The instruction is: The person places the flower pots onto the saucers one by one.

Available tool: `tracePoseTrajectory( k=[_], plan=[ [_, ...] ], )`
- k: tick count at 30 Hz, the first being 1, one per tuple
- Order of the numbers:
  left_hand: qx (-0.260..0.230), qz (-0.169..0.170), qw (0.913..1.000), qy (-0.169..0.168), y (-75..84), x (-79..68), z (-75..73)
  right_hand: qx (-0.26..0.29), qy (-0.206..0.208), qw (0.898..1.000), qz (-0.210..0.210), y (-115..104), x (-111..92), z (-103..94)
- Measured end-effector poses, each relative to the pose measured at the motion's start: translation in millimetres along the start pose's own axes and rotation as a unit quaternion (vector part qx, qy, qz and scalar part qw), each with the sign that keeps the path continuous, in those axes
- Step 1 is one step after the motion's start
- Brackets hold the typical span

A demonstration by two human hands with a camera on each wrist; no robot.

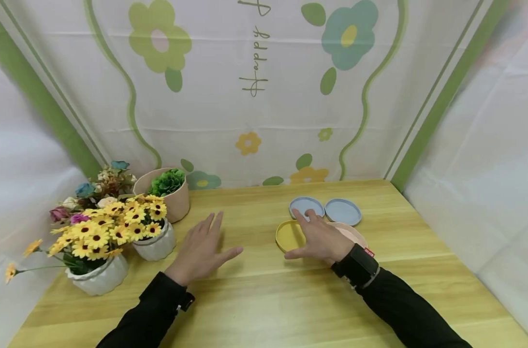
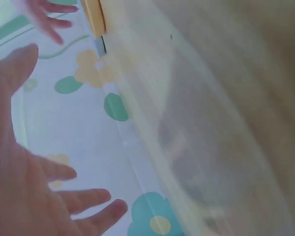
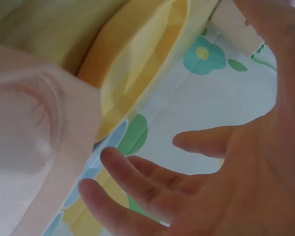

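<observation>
My right hand [image 1: 318, 239] hovers over a yellow round dish [image 1: 286, 236], its fingers spread and holding nothing. Beside that dish is a pale pink dish [image 1: 353, 233], partly covered by the hand and wrist; the right wrist view shows its rim [image 3: 83, 123] up close. Two blue-grey dishes, one on the left [image 1: 306, 205] and one on the right [image 1: 343, 211], lie behind them. Over the bare wood to the left, my left hand [image 1: 203, 251] is held with fingers extended and thumb out, nothing in its grasp. It is nearest to a white pot of yellow daisies [image 1: 155, 244].
A second white pot [image 1: 99, 278] of yellow flowers stands at the left edge. Behind are mixed artificial flowers [image 1: 109, 186] and a pink pot [image 1: 177, 203] with a green plant. A flower-print cloth [image 1: 212, 111] hangs behind the wooden table [image 1: 255, 309].
</observation>
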State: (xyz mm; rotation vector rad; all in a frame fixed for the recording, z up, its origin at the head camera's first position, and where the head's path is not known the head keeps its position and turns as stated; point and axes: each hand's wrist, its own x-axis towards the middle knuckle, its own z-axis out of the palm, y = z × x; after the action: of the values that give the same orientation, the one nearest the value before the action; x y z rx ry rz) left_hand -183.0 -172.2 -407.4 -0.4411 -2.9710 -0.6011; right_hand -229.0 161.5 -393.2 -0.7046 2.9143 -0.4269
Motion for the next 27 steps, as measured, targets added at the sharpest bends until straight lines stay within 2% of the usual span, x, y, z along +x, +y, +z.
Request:
tracePoseTrajectory(
  k=[3, 8, 13, 17, 20, 23, 27],
  plan=[
    [-0.021, -0.032, 0.9993, 0.003, -1.5, -12.0, -6.3, -0.026, 0.001, 1.0, 0.0, 0.4, 3.4, 3.9],
    [-0.06, -0.123, 0.9905, -0.011, -9.3, -36.0, -18.8, -0.051, -0.001, 0.999, 0.002, 1.5, 8.4, 8.3],
    [-0.068, -0.176, 0.9819, -0.015, -31.7, -56.9, -28.9, -0.058, -0.008, 0.998, 0.018, 2.9, 12.6, 7.3],
    [-0.06, -0.221, 0.9731, -0.028, -53.2, -65.6, -35.2, -0.07, -0.01, 0.997, 0.019, 4.8, 15.8, 3.5],
    [-0.045, -0.243, 0.9684, -0.034, -66.9, -68.5, -38.5, -0.07, -0.015, 0.997, 0.014, 5.0, 18.7, 1.5],
    [-0.052, -0.247, 0.9673, -0.02, -78.3, -68.0, -40.1, -0.065, -0.024, 0.998, 0.0, 3.7, 21.2, 0.9],
    [-0.115, -0.245, 0.9626, 0.007, -90.5, -64.9, -40.4, -0.059, -0.036, 0.998, -0.015, -1.5, 23.2, 0.9]
  ],
)
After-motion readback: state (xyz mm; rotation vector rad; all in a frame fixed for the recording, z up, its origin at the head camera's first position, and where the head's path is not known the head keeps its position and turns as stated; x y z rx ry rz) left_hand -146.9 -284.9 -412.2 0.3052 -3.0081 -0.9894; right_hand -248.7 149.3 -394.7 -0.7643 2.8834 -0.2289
